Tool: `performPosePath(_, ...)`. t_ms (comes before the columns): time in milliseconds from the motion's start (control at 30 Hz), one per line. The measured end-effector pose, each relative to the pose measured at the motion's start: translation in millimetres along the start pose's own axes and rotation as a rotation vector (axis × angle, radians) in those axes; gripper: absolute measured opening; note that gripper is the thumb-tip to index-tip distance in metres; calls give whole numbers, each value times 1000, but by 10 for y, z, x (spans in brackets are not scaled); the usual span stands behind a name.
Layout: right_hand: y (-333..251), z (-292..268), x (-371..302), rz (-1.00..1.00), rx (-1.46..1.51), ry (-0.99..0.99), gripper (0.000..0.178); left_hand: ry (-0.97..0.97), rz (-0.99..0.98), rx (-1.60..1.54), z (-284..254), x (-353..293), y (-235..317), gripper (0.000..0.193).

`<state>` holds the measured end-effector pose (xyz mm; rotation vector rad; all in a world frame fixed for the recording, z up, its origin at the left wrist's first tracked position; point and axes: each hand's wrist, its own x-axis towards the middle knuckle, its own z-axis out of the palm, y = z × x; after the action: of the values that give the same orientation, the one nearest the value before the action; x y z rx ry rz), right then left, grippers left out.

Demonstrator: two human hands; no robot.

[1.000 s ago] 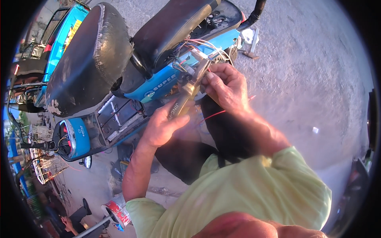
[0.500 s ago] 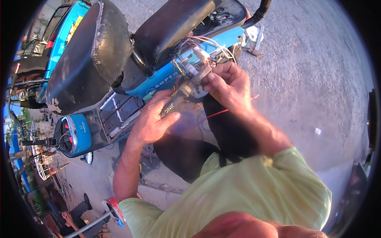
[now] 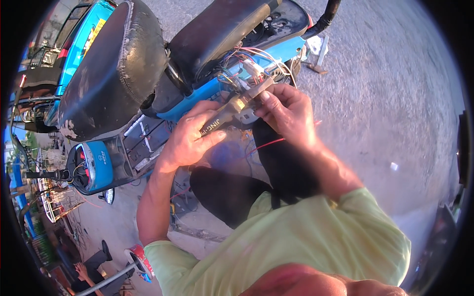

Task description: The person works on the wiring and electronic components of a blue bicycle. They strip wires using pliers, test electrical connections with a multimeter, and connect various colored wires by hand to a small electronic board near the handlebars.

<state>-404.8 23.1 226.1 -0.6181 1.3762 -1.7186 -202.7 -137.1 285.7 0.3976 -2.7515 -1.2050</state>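
Observation:
My left hand [image 3: 190,135] is wrapped round the dark handle of a hand tool [image 3: 232,109]. The tool has a yellowish collar and a flat metal head, and its kind is not clear. Its head points up and right, close to the fingertips of my right hand [image 3: 284,108]. Those fingers are closed in a pinch beside the head; what they hold is hidden. Just beyond, a bundle of wires [image 3: 269,54] with a white connector [image 3: 252,67] spills from the open side of a blue electric scooter [image 3: 197,98]. A red wire [image 3: 266,145] runs below my right hand.
The scooter's black seat [image 3: 219,37] and a large worn black seat [image 3: 113,69] stand at upper left. A hammer [image 3: 316,68] lies on the ground at upper right. More wires lie near my knees. Another person's hand [image 3: 84,271] shows at lower left.
The tool's head has shifted slightly up and right, and its collar has turned more into view. My right hand has moved a little rightward, still pinching.

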Motion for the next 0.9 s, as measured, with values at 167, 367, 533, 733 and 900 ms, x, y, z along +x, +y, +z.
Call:
performPosePath(167,-139,70,-22,-97,-244,64,22,-149,-260,-628,-4,24,-124,45)
performPosePath(367,-175,38,20,-217,-396,15,18,-55,26,84,-137,127,140,43)
performPosePath(533,-63,-11,18,-13,-107,-51,23,-99,3,12,-229,109,230,44)
performPosePath(733,-47,-37,47,25,49,-105,17,6,23,279,-194,107,318,49)
performPosePath(900,-78,-59,54,70,56,-96,15,-27,-14,344,-192,150,400,50)
